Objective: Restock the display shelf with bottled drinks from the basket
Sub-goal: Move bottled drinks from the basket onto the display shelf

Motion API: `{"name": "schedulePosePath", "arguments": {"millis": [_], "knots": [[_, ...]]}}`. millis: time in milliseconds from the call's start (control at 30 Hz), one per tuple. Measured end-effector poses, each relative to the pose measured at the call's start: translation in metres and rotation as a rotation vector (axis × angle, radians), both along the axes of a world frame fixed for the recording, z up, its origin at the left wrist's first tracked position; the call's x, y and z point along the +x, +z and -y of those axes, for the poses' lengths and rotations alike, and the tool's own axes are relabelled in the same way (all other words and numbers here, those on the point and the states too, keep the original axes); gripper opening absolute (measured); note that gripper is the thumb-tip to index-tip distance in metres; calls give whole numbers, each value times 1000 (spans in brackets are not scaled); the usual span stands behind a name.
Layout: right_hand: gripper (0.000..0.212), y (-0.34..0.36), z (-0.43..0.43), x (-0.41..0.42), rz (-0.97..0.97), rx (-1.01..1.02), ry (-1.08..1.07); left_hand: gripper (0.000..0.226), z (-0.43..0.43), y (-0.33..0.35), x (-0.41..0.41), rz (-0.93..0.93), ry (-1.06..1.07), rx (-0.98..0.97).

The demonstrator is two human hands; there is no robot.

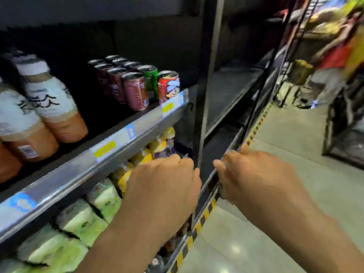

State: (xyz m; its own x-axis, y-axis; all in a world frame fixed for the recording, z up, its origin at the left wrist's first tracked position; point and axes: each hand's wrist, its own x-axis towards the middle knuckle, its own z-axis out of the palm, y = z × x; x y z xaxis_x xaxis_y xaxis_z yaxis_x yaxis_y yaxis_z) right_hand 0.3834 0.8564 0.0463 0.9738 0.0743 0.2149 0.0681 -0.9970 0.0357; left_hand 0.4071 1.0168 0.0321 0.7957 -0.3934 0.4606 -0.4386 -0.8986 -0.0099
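Display shelf (110, 160): a metal front rail runs from 8 o'clock up to 2 o'clock, carrying yellow and blue price tags (104, 149). The print on them is too blurred to read.

Upper level, 9 o'clock: bottles (53, 103) with white wrap labels bearing black brush-style marks over an orange-brown drink. One shows a barcode patch; no wording is legible.

Upper level, 12 o'clock: a block of cans (136, 91) in dark red, with one green can (150, 81) and, at the right end, one red can (168, 86) printed with a cartoon figure. No brand name can be made out.

Lower level, 7 o'clock: a row of pale green packs (82, 221); further along toward centre, yellow and purple packs (157, 146). Labels unreadable.

Left hand (163, 186): at centre, knuckles up, fingers curled down into the lower level among the yellow packs. Whether it has hold of anything cannot be told; the fingertips are hidden.

Right hand (254, 178): at 3 o'clock from the left hand, fingers curled around a thin metal edge (228, 156) of the adjoining dark shelf bay.

Floor (285, 154): grey, with a yellow-and-black hazard strip (199, 223) along the shelf base.

The basket is out of view, and no bottle is seen in either hand.
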Motion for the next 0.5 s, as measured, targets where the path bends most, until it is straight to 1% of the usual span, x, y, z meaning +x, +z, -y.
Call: {"name": "schedulePosePath", "arguments": {"millis": [67,133,200,267,300,400,500], "knots": [[38,-11,36,-4,-31,1,-125,35,40,-12,15,-90,-109,27],[39,-27,73,-4,-43,40,-236,30,82,-31,31,-172,-225,52],[38,-48,111,-1,-75,74,-353,27,125,-49,47,-271,-323,134],[39,-73,148,9,-118,97,-454,17,172,-68,66,-352,-365,245],[39,-85,167,18,-161,106,-502,15,195,-81,77,-368,-393,267],[38,-126,229,55,-284,129,-581,20,265,-121,117,-395,-469,377],[39,-168,300,109,-406,161,-606,22,339,-164,172,-476,-485,452]]}}
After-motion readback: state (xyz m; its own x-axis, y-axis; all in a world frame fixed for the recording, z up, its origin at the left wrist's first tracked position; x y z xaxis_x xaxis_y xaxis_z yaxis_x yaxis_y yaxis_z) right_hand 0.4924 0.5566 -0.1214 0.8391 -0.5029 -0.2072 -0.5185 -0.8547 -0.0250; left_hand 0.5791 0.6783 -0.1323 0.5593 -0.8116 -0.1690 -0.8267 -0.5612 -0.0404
